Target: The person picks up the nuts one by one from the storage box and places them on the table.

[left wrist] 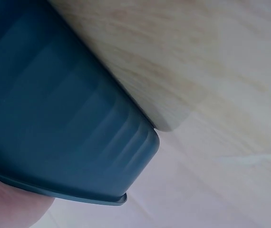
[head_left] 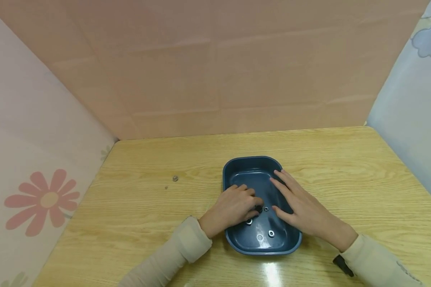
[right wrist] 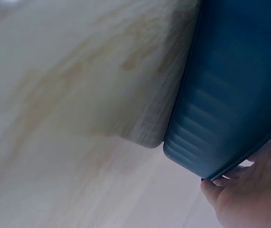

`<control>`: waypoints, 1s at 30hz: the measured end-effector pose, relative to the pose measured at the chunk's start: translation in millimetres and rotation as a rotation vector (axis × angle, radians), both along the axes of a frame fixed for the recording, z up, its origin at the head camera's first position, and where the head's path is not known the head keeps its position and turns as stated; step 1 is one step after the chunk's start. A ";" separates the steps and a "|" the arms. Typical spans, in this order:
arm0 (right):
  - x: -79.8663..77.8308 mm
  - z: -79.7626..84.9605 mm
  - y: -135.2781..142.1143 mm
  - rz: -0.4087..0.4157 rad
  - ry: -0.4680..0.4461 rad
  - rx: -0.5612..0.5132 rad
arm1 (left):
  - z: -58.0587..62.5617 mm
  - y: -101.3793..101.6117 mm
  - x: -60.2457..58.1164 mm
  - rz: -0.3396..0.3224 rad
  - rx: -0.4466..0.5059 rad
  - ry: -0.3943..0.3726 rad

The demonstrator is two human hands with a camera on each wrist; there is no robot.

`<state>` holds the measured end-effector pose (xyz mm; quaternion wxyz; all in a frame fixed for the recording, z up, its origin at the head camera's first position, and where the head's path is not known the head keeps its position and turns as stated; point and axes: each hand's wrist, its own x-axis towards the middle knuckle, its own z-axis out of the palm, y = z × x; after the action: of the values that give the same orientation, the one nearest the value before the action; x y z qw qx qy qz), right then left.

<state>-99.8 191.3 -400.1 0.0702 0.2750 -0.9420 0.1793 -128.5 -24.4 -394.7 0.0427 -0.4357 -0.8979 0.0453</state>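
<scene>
A deep blue plastic tub (head_left: 262,252) stands on the table, with small metal nuts inside. My left hand (head_left: 233,205) reaches over its left side, thumb and forefinger curled about a small dark round piece (head_left: 258,209). One nut (head_left: 266,209) lies just right of those fingertips, another nut (head_left: 249,221) below the thumb, and a third nut (head_left: 271,233) nearer the front. Over the right rim leans my right hand (head_left: 303,207), fingers spread and fairly straight. The right wrist view shows that hand (right wrist: 254,194) at the rim; the left wrist view shows mostly the tub's outer wall (left wrist: 69,109).
Left of the tub, a metal nut (head_left: 175,178) and a tiny speck-like piece (head_left: 166,187) lie on the wood-grain table (head_left: 136,223). A pinkish-brown covered wall (head_left: 215,79) rises behind, with pale side walls. A black strap end (head_left: 343,266) hangs by the right sleeve.
</scene>
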 end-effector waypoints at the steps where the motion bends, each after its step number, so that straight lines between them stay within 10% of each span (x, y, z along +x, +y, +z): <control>1: 0.1 0.2 0.1 -0.001 -0.002 0.000 | 0.1 0.1 0.2 0.002 0.000 0.000; 30: 0.7 1.9 0.0 -0.012 -0.049 0.004 | 9.8 -11.8 0.2 0.023 0.341 -0.045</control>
<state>-99.0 191.3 -398.2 0.0477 0.2648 -0.9455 0.1836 -128.3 -36.3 -384.9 0.0953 -0.4128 -0.8982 -0.1169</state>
